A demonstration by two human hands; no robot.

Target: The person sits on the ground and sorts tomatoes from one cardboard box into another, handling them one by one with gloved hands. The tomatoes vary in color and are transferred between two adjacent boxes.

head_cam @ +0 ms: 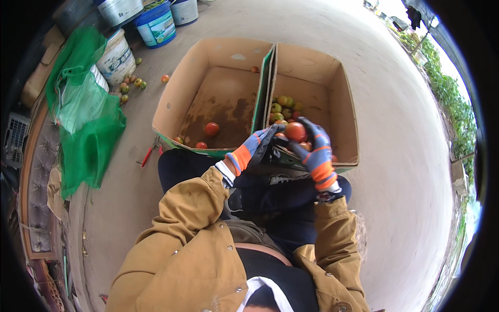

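My right hand [317,150], in a blue-and-orange glove with black fingers, grips a large red tomato [295,132] above the near left corner of the right cardboard box [343,105]. Close to that tomato is my left hand [259,145], gloved the same way; its palm side is dark and whether it holds anything is unclear. Several green and orange tomatoes [286,102] lie heaped along that box's left wall, partly hidden by my hands. In the left cardboard box [179,89] are red tomatoes [211,129], one of them at the far right corner.
Red-handled pruning shears [146,156] lie on the concrete floor [397,128] left of the boxes. Loose tomatoes [134,82] sit beside a white bucket [117,58]. Green mesh netting [91,144] drapes at the left, and a blue bucket [157,27] stands behind.
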